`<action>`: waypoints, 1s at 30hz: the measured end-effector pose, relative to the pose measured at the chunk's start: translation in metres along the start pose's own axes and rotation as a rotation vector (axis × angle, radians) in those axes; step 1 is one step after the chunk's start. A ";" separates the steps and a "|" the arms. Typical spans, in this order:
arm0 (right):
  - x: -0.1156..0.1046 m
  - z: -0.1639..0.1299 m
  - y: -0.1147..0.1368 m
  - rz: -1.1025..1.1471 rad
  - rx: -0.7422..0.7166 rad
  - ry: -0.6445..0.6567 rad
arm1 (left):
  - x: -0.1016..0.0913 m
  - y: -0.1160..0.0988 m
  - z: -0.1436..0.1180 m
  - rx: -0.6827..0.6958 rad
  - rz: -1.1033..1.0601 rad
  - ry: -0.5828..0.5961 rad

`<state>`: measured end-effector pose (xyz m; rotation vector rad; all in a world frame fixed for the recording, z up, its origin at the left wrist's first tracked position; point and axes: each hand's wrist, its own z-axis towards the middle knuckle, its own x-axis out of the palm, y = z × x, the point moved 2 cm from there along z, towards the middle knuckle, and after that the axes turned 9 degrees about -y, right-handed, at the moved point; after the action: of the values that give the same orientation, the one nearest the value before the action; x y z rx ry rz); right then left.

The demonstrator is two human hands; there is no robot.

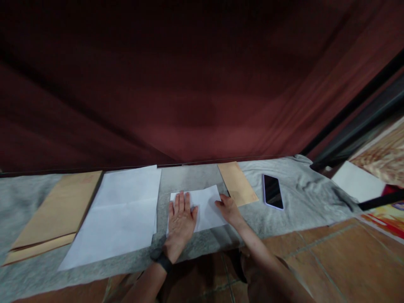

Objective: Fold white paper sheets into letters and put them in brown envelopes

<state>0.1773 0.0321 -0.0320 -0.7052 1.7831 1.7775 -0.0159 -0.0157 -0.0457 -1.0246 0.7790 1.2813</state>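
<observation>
**Hands on a folded white sheet**

Left hand point(180, 219) lies flat and open on the folded white paper point(206, 205), fingers spread. Right hand point(229, 209) touches the sheet's right edge; it seems half curled, but I cannot tell if it grips. Just right of it lie a brown envelope point(237, 183) and a phone point(272, 191). Left of the hands lies a large white sheet point(121, 212).

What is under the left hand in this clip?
The left hand lies flat on a folded white sheet, which rests on grey cloth. The right hand touches the sheet's right edge. Anything beneath the sheet is covered.
</observation>
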 end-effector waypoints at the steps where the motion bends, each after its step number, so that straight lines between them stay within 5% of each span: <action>1: 0.000 0.000 0.000 -0.008 0.001 -0.001 | -0.002 0.002 -0.001 -0.017 0.012 -0.008; 10: 0.000 -0.001 -0.001 -0.116 0.025 -0.010 | -0.012 0.014 -0.014 0.043 0.050 -0.081; 18: 0.000 -0.005 0.002 -0.239 0.002 -0.021 | -0.003 -0.010 -0.014 0.249 -0.072 -0.040; 30: -0.001 -0.004 0.004 -0.279 -0.001 -0.008 | -0.010 0.001 -0.004 0.117 -0.032 -0.095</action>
<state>0.1759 0.0277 -0.0285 -0.8981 1.5903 1.5919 -0.0178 -0.0234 -0.0386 -0.8729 0.7525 1.2337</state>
